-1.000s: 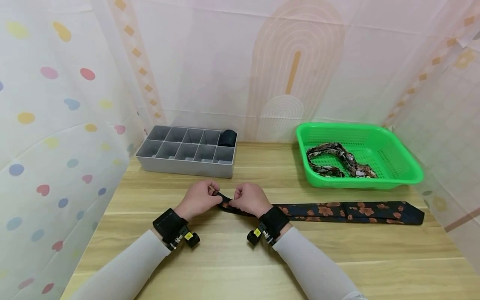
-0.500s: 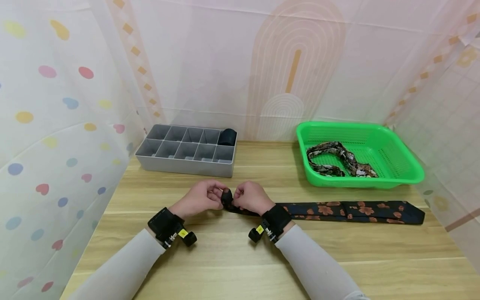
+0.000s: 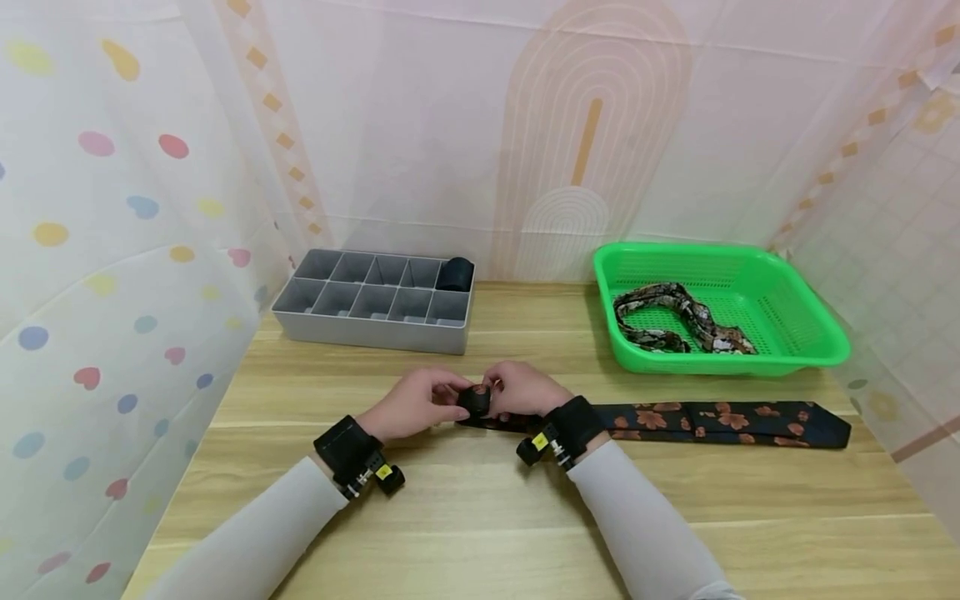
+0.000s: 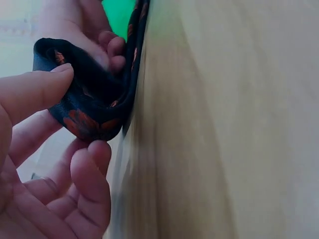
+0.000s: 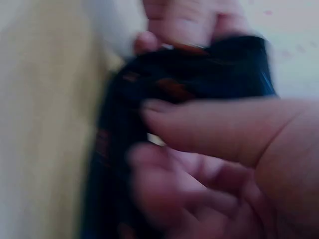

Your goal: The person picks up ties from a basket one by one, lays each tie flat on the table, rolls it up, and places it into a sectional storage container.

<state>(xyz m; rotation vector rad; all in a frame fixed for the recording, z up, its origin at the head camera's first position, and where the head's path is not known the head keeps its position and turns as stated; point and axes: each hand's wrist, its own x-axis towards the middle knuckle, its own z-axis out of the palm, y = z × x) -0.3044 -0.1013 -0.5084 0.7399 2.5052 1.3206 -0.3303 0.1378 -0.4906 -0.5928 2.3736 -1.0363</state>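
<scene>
In front of the grey box (image 3: 371, 333), the floral tie (image 3: 651, 419) is stretched rightward along the bench (image 3: 465, 525), its curled end gripped by the left hand (image 3: 411, 406) and pinched by the right hand (image 3: 527, 390).

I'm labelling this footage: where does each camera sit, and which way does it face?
Head: on the head, facing forward and down at the table, grey tray, green basket and tie; both sleeves, left grip and right grip show.
Left wrist: on that wrist, facing the tie's curled end; left grip near, right grip beyond.
Right wrist: on that wrist, facing the tie, blurred; right grip near, part of left beyond.
Shared: both wrist views show the tie and both grips.
</scene>
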